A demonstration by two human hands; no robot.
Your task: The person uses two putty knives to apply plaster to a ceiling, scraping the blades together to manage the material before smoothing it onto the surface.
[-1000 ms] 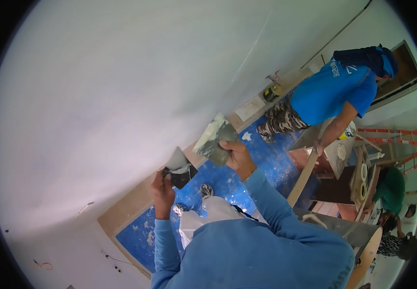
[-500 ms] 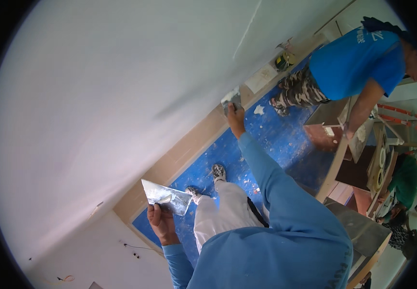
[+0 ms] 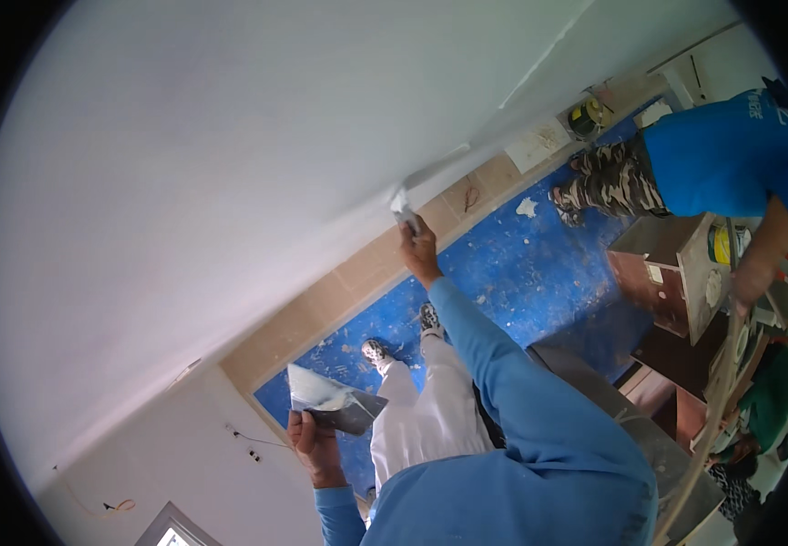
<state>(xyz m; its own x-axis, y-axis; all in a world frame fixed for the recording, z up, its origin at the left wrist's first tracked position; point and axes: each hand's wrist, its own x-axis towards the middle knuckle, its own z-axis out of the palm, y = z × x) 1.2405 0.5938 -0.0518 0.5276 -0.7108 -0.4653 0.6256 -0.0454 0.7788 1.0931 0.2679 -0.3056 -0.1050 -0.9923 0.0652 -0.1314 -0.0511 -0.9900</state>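
My left hand (image 3: 310,441), at the lower left, is closed on the edge of a wide metal scraper plate (image 3: 339,408) smeared with white paste. Higher up, my right hand (image 3: 419,244) grips a smaller metal putty knife (image 3: 405,211) with white paste on it, held against or very near the white wall (image 3: 193,146); whether it touches I cannot tell. Below the wall runs a band of beige skirting (image 3: 339,282), and beneath my feet lies a paste-spotted blue floor covering (image 3: 503,255).
A co-worker in a blue shirt (image 3: 712,155) stands at the right, arm reaching to a long plank (image 3: 721,400). Beside them are wooden boxes (image 3: 644,282) and a yellow bucket (image 3: 721,244). Another person in green (image 3: 767,400) is farther right. A dark bucket (image 3: 583,118) stands by the wall.
My right hand has moved forward to the wall with its knife. My left hand has dropped lower with the plate. The co-worker has shifted right in view.
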